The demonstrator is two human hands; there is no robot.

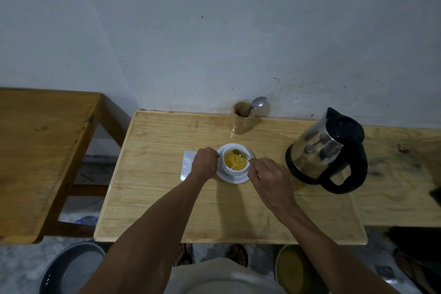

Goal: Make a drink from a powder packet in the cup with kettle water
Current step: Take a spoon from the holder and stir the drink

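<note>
A white cup (232, 170) of yellow liquid stands on a white saucer (235, 179) in the middle of the wooden table (167, 210). My left hand (204, 162) grips the cup's left side, at the handle. My right hand (269, 179) pinches the handle of a metal spoon (239, 153) whose bowl dips into the yellow drink. A white packet (187, 164) lies flat on the table left of the cup, partly under my left hand. The steel kettle (327, 150) with black lid and handle stands to the right.
A wooden holder (242, 118) with another spoon (256, 103) stands at the back by the wall. A second wooden table (43, 150) is on the left. Basins (71, 270) sit on the floor below, beside my sandalled feet (210, 255).
</note>
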